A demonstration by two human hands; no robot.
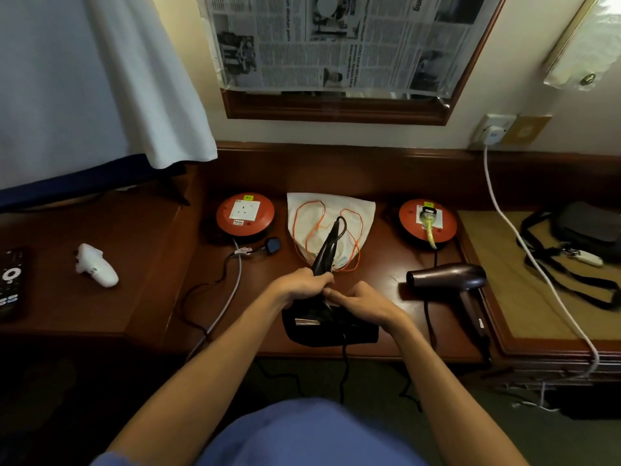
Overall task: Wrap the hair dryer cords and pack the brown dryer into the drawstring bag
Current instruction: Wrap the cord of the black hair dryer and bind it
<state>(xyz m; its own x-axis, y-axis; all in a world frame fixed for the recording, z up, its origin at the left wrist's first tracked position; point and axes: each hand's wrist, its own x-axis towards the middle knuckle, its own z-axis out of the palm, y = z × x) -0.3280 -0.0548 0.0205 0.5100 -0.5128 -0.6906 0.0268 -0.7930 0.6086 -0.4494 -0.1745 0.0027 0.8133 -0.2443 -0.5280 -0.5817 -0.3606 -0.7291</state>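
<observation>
I saw the left hand (pixel 299 284) clenched around the black dryer (pixel 327 322) handle, just in front of the drawstring bag (pixel 311 216). The right hand (pixel 366 302) pinched it beside the left. The brown dryer (pixel 448 277) lay right of the bag, untouched.

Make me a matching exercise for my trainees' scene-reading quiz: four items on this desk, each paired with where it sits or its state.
Things:
1. black hair dryer
2. brown hair dryer
3. drawstring bag
4. white controller

Places or states:
A. lying flat at the desk's back, between two orange reels
B. left part of the desk
C. held in both hands
D. lying untouched, right of the hands

Pairs: 1-C, 2-D, 3-A, 4-B
</observation>
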